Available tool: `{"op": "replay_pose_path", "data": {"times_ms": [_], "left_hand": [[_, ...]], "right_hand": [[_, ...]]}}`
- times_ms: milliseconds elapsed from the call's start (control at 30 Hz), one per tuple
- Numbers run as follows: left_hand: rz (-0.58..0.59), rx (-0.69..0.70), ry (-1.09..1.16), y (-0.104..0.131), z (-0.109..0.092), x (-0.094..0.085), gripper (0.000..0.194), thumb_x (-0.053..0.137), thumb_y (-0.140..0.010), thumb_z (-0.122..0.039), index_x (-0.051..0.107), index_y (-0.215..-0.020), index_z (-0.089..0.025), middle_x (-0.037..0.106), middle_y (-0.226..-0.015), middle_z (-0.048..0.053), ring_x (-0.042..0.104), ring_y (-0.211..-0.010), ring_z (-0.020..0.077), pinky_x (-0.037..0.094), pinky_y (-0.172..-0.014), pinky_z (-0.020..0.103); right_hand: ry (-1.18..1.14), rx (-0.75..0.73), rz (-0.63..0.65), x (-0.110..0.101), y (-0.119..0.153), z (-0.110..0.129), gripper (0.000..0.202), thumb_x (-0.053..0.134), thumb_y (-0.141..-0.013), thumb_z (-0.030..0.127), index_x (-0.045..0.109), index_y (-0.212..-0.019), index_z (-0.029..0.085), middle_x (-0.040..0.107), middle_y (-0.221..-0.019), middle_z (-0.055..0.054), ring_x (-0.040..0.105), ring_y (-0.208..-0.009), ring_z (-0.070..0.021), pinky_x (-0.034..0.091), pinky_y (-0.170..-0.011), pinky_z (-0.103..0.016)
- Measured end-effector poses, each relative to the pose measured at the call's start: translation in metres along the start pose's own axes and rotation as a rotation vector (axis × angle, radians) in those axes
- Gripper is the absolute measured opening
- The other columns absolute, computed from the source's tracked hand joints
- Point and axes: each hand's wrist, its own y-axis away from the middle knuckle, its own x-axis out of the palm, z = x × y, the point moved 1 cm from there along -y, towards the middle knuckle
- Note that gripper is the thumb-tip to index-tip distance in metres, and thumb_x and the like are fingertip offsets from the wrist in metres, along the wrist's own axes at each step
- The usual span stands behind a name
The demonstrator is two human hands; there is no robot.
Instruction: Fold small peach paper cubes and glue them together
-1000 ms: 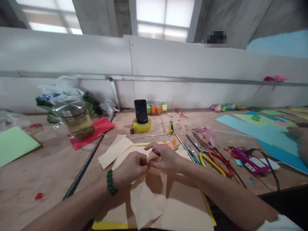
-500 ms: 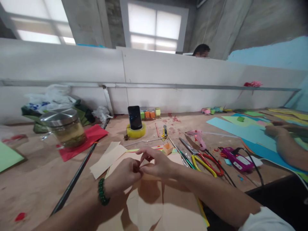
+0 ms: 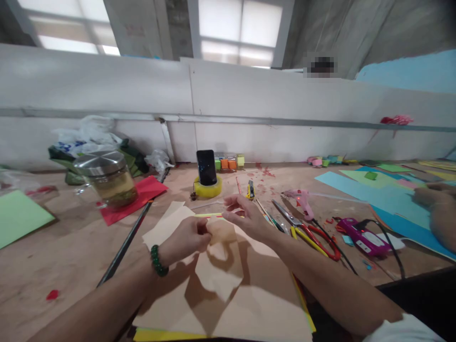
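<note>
Left hand [image 3: 188, 241] pinches paper [image 3: 217, 275]; right hand [image 3: 251, 219] loosely curled.

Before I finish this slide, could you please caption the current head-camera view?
Left hand pinching beige paper above stacked sheets, right hand open nearby, green beads on the left wrist.

- Pinkish-brown worktable [image 3: 28, 270] with a worn, matte top, marked by scattered reddish stains [image 3: 265, 171] toward its far edge.
- White partition [image 3: 256, 92] standing along the back of the table, with a vertical seam left of centre.
- Grey metal rail [image 3: 292, 122] running across the partition, and a short slanting strut [image 3: 166, 142] dropping from it toward the tabletop.
- Above the partition, two bright, pale windows, one at upper left [image 3: 67, 23], one near the centre [image 3: 240, 28], each divided into panes.
- Rough grey concrete wall [image 3: 331, 23] around them.
- Light-blue surface [image 3: 409, 71] at far right.
</note>
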Motion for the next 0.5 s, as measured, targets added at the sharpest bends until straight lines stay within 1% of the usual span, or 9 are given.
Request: {"op": "replay_pose_path", "data": {"times_ms": [33, 100, 167, 233, 333, 400, 500], "left_hand": [[-0.01, -0.013, 0.042, -0.002, 0.001, -0.004, 0.018, 0.046, -0.054, -0.023, 0.059, -0.063, -0.015, 0.054, -0.057, -0.003, 0.044, -0.052, 0.011, 0.032, -0.047, 0.021], [-0.047, -0.014, 0.095, -0.005, 0.002, -0.011, 0.019, 0.047, -0.052, -0.023, 0.06, -0.064, -0.015, 0.056, -0.059, -0.002, 0.044, -0.052, 0.0106, 0.033, -0.048, 0.021], [-0.068, 0.018, 0.14, -0.008, 0.002, -0.017, 0.02, 0.047, -0.051, -0.022, 0.06, -0.064, -0.015, 0.058, -0.061, -0.002, 0.046, -0.055, 0.0104, 0.035, -0.049, 0.02], [-0.08, 0.031, 0.188, -0.01, 0.001, -0.02, 0.022, 0.047, -0.049, -0.023, 0.059, -0.065, -0.015, 0.057, -0.061, -0.003, 0.045, -0.055, 0.0097, 0.035, -0.049, 0.02], [-0.083, -0.002, 0.215, -0.011, 0.003, -0.021, 0.025, 0.047, -0.049, -0.024, 0.06, -0.069, -0.015, 0.054, -0.061, -0.004, 0.043, -0.053, 0.0092, 0.034, -0.047, 0.02], [-0.074, -0.013, 0.221, -0.01, 0.005, -0.021, 0.027, 0.049, -0.051, -0.025, 0.06, -0.073, -0.015, 0.056, -0.064, -0.003, 0.046, -0.055, 0.0103, 0.036, -0.048, 0.02], [-0.074, -0.002, 0.24, -0.01, 0.009, -0.02, 0.027, 0.05, -0.054, -0.025, 0.06, -0.076, -0.015, 0.057, -0.067, -0.002, 0.049, -0.059, 0.0119, 0.039, -0.052, 0.022]], "right_hand": [[0.039, 0.064, 0.029, -0.002, -0.002, -0.003, 0.031, 0.068, -0.074, 0.036, 0.058, -0.097, 0.016, 0.062, -0.098, -0.007, 0.059, -0.083, -0.0151, 0.049, -0.068, -0.027], [0.063, 0.21, 0.142, -0.002, -0.005, -0.01, 0.028, 0.068, -0.074, 0.035, 0.057, -0.092, 0.016, 0.064, -0.08, -0.003, 0.059, -0.069, -0.0132, 0.046, -0.057, -0.023], [0.005, 0.337, 0.264, 0.001, -0.005, -0.015, 0.02, 0.065, -0.075, 0.029, 0.054, -0.087, 0.017, 0.058, -0.059, 0.004, 0.056, -0.053, -0.0103, 0.042, -0.049, -0.02], [-0.084, 0.403, 0.314, 0.004, -0.004, -0.019, 0.014, 0.062, -0.074, 0.022, 0.051, -0.082, 0.018, 0.054, -0.049, 0.008, 0.053, -0.045, -0.0086, 0.041, -0.046, -0.018], [-0.152, 0.377, 0.261, 0.007, -0.004, -0.02, 0.011, 0.061, -0.068, 0.017, 0.053, -0.076, 0.018, 0.051, -0.047, 0.009, 0.051, -0.043, -0.0072, 0.04, -0.044, -0.017], [-0.179, 0.319, 0.212, 0.008, -0.005, -0.019, 0.008, 0.06, -0.066, 0.018, 0.056, -0.073, 0.017, 0.051, -0.049, 0.008, 0.049, -0.044, -0.0065, 0.04, -0.044, -0.017], [-0.21, 0.247, 0.181, 0.009, -0.006, -0.019, 0.008, 0.06, -0.065, 0.022, 0.059, -0.07, 0.016, 0.054, -0.054, 0.006, 0.048, -0.045, -0.0061, 0.039, -0.045, -0.017]]}}
